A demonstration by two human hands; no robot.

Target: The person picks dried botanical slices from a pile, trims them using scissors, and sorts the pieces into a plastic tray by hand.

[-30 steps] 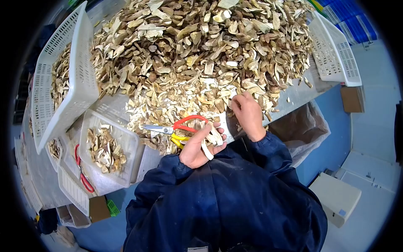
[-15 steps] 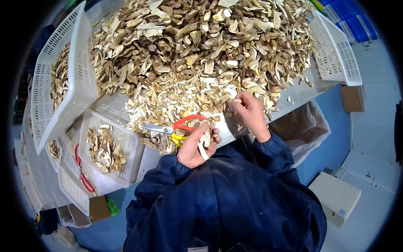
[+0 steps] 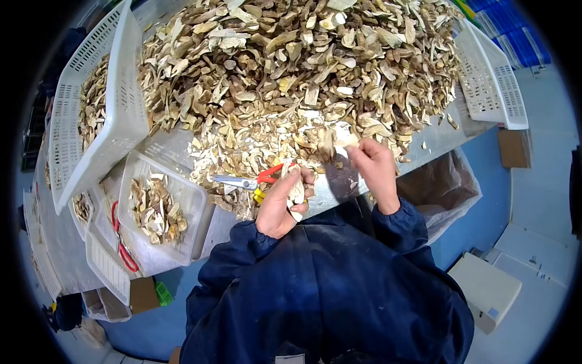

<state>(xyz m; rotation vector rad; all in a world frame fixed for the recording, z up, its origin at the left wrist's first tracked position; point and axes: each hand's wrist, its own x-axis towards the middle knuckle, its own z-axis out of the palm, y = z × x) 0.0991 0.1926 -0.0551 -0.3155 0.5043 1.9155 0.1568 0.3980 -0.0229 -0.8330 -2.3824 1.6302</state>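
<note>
My left hand is closed around a few pale dried mushroom slices, which show between thumb and fingers. Just beyond it lie scissors with red and yellow handles, partly hidden by that hand. Thumb and forefinger of my right hand pinch a whitish mushroom slice over the near edge of the heap. Behind both hands rises a big heap of dried mushroom slices, brown and cream, spread across the metal table.
At left, a white perforated basket stands tilted. Nearer is a clear tub with slices, beside red-handled scissors. Another white basket sits at right. Below the table edge, a lined bin stands on the blue floor.
The view has shifted slightly. My right hand has drawn a little towards the right, and a whitish slice now shows more plainly at its fingertips. My left hand has turned slightly, still holding its slices.
</note>
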